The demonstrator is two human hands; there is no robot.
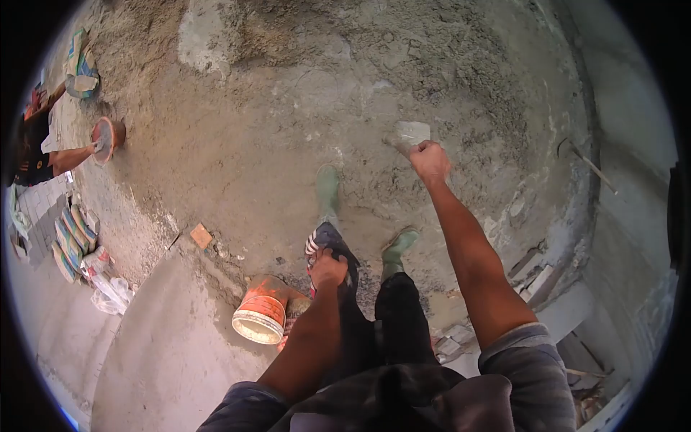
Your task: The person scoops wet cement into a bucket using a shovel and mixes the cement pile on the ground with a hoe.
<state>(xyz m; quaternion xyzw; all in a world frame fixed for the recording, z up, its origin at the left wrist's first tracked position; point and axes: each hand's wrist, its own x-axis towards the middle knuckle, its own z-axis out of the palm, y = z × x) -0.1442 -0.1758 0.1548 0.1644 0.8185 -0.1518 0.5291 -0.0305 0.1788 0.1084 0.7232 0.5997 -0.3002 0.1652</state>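
Note:
My right hand [430,161] is closed on a trowel, held low over the grey, rough wet mortar [288,122]. The trowel's pale blade [414,131] shows just beyond my knuckles, and its grip is mostly hidden by my fist. My left hand [329,269] rests on my left knee, fingers laid over the dark trouser cloth with no tool in them. I stand in green rubber boots [327,189] on the mortar, leaning forward. Close to my left leg, an orange bucket [262,309] lies tilted, its pale-rimmed mouth towards me.
At the left, a co-worker's hand [96,147] holds the rim of a reddish bucket [109,139]. Bags [74,236] lie behind, near a brick piece [201,235]. On the right, a stick [594,168] rests by the wall [633,216]. Rubble [455,338] lies behind my right boot.

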